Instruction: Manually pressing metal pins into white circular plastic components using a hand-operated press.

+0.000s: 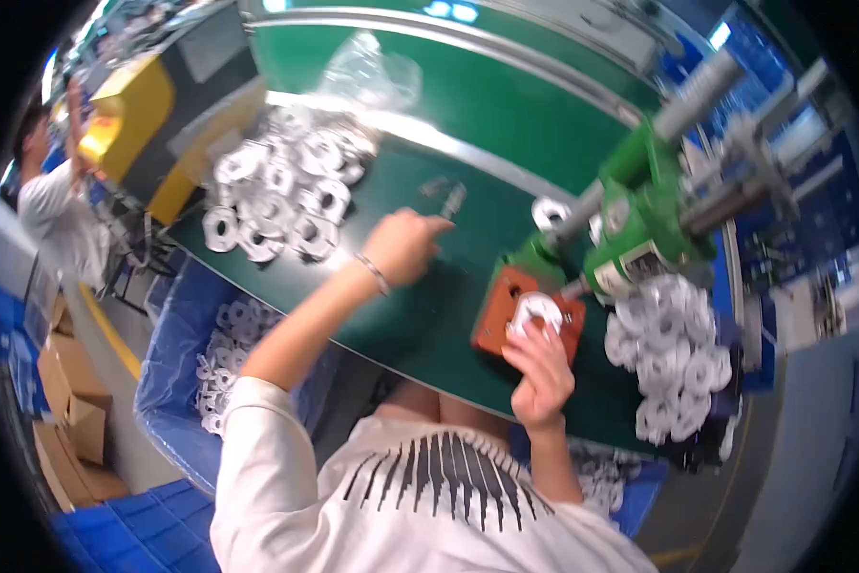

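Observation:
My left hand point(402, 250) is over the dark green tabletop, its fingers curled and the index finger pointing right, just below several small metal pins point(451, 199). Whatever its fingertips may hold is hidden. My right hand point(542, 374) grips the lower edge of a white ring-shaped part point(538, 311). That part lies on an orange fixture block point(494, 323) under a green hand press point(639, 224). Several more white ring parts point(276, 186) are heaped left of my left hand. Another pile of white rings point(673, 358) is to the right of the press.
A clear plastic bag point(370, 74) lies at the table's back edge. Below the left side stands a blue-lined bin point(176, 382) with white parts in it. Cardboard boxes point(71, 401) are on the floor at far left. Another person point(62, 215) stands beyond them by a yellow machine.

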The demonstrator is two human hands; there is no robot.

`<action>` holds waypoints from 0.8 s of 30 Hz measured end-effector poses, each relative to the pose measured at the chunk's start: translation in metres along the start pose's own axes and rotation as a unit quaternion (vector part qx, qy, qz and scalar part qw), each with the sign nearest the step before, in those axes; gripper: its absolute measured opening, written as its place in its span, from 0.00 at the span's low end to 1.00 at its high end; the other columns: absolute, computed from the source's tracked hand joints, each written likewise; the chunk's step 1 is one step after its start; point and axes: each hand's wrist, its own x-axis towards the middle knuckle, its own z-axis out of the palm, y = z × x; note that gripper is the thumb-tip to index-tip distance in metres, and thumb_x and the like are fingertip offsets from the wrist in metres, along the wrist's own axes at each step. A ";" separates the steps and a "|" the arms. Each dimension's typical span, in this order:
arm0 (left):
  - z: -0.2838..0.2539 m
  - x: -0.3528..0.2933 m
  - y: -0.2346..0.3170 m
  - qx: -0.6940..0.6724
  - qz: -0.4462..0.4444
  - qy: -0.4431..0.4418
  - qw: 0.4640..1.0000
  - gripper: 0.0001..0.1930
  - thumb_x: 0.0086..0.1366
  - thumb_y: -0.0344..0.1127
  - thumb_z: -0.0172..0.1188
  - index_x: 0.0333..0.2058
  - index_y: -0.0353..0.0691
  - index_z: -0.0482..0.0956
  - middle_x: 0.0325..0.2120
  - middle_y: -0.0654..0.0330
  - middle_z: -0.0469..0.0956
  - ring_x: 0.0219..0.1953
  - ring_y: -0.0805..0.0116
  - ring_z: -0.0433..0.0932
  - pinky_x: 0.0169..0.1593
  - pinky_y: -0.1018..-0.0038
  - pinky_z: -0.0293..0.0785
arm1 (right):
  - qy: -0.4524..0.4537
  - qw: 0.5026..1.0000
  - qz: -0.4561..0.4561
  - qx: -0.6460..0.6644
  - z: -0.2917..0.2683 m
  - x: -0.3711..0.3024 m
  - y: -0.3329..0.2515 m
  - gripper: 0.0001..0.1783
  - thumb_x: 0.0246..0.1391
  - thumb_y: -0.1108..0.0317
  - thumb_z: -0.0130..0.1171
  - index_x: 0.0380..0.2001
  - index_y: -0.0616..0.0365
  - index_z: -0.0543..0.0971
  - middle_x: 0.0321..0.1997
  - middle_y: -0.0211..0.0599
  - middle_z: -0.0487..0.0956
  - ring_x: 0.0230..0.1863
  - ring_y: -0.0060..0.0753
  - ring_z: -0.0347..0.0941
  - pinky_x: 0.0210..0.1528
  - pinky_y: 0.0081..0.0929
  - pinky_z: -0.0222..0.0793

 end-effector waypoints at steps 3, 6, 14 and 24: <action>-0.011 0.008 0.023 -0.002 0.066 0.063 0.996 0.14 0.49 0.28 0.60 0.38 0.43 0.81 0.27 0.54 0.78 0.36 0.54 0.76 0.40 0.62 0.74 | 0.029 0.998 -0.028 0.045 0.004 -0.001 0.000 0.14 0.49 0.74 0.42 0.25 0.62 0.79 0.35 0.45 0.81 0.44 0.50 0.77 0.54 0.49 0.67; -0.014 0.017 0.048 -0.108 0.115 0.148 0.976 0.05 0.49 0.27 0.59 0.27 0.41 0.79 0.23 0.56 0.77 0.32 0.55 0.76 0.36 0.61 0.72 | 0.091 0.995 -0.033 0.028 0.003 -0.007 -0.001 0.13 0.48 0.74 0.40 0.24 0.62 0.77 0.33 0.45 0.80 0.41 0.51 0.77 0.50 0.50 0.69; 0.038 0.009 0.101 -0.328 0.125 0.132 0.927 0.05 0.53 0.32 0.62 0.29 0.44 0.75 0.21 0.59 0.74 0.29 0.57 0.74 0.36 0.65 0.66 | 0.126 0.991 0.030 -0.044 0.004 -0.023 0.004 0.16 0.54 0.80 0.38 0.42 0.70 0.73 0.37 0.47 0.80 0.41 0.47 0.78 0.60 0.58 0.58; 0.052 0.010 0.117 -0.338 0.104 0.127 0.927 0.06 0.53 0.30 0.60 0.31 0.41 0.75 0.23 0.55 0.75 0.30 0.56 0.74 0.35 0.65 0.70 | 0.068 0.989 0.072 -0.111 -0.006 -0.019 0.005 0.12 0.55 0.78 0.45 0.39 0.67 0.76 0.39 0.41 0.81 0.43 0.43 0.77 0.63 0.58 0.51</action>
